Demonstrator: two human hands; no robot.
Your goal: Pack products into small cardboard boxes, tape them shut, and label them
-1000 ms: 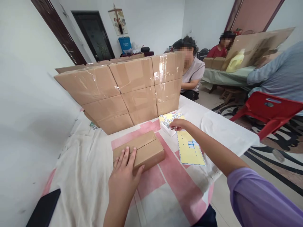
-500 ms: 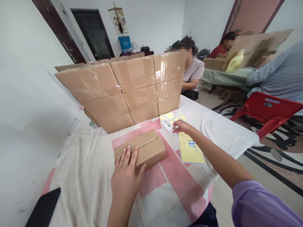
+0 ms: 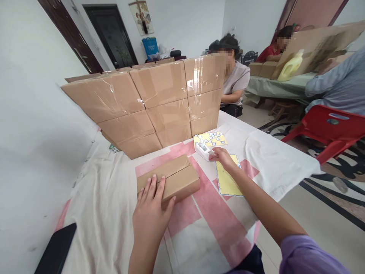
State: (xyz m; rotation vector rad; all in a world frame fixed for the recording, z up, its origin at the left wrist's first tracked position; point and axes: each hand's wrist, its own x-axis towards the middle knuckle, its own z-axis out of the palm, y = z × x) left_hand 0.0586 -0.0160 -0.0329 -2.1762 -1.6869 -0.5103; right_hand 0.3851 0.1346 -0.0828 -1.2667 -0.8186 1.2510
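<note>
A closed brown cardboard box point(image 3: 179, 176) lies flat on the cloth in front of me. My left hand point(image 3: 152, 203) rests on its left part, fingers spread over the top and thumb along the near side. Farther right stands a small white tape dispenser point(image 3: 202, 152) with a roll in it. The fingers of my right hand point(image 3: 222, 156) are pinched at its near right end; a strip of tape between them cannot be made out. Beneath my right forearm lies a yellow sheet with a blue border point(image 3: 228, 182), partly covered. Another yellow patterned card point(image 3: 214, 139) lies behind the dispenser.
A tall wall of taped cardboard boxes point(image 3: 168, 106) stands across the table's back. A dark phone-like slab point(image 3: 57, 249) lies at lower left. Beyond the boxes sits a person point(image 3: 236, 83). At right are a red chair point(image 3: 333, 125) and another table with a yellow jug point(image 3: 291, 68).
The whole view has shifted slightly. My right hand stays at the dispenser's end, its wrist a little lower over the yellow sheet. My left hand stays on the box.
</note>
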